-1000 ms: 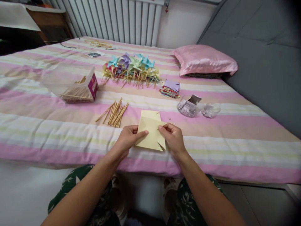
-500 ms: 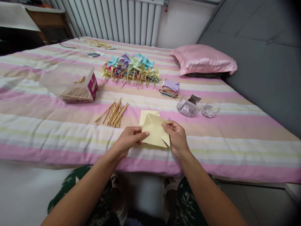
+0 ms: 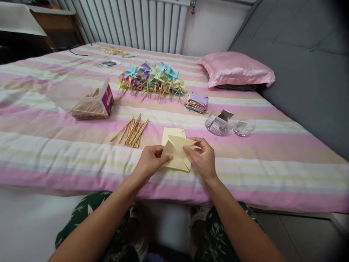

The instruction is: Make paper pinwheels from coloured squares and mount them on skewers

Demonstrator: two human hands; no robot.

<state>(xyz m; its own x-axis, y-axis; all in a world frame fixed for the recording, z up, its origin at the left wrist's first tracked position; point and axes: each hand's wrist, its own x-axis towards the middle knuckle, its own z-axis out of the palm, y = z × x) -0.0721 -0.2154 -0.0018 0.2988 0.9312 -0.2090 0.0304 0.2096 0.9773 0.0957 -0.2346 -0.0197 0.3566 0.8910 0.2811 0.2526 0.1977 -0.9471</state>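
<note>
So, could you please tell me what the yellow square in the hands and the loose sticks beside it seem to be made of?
The yellow square looks like thin matte paper: it holds sharp folds and cut corners. The loose sticks look like bare wood or bamboo: pale tan, straight and unpainted, though which of the two is unclear.

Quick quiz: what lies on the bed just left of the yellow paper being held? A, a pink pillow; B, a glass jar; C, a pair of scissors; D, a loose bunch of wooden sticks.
D: the loose wooden sticks lie on the striped bed cover just left of the yellow paper that both hands hold.
</note>
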